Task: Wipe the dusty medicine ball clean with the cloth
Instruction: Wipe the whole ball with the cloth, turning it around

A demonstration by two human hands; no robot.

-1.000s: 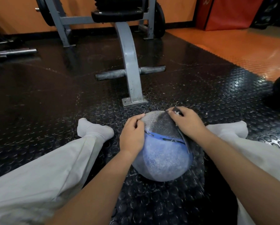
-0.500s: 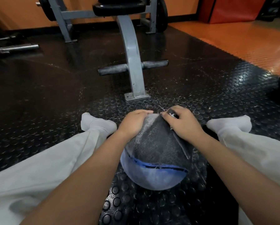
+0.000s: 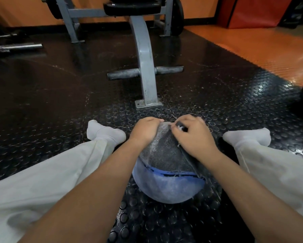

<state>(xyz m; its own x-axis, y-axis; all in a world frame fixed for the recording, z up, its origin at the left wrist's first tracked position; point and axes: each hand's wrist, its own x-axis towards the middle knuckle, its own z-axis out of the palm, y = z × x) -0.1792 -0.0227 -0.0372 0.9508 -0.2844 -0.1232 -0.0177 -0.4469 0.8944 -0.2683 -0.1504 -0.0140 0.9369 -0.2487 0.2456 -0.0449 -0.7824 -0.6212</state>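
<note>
Medicine ball [image 3: 168,188] sits low centre of the frame. The left hand [image 3: 144,130] and right hand [image 3: 192,137] both clutch the grey cloth [image 3: 164,155] at the ball's far top, I'd guess to drag it across as one big wipe. Legs either side on the studded mat [image 3: 59,120] keep it from rolling. Versus a second ago, the cloth drapes much lower toward the camera, so only the dusty near part shows.

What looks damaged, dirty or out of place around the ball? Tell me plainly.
The grey woven cloth draped over the round blue medicine ball has a frayed near edge with loose threads sticking out. The ball's exposed lower half looks chalky with dust. Nothing else stands out.
</note>
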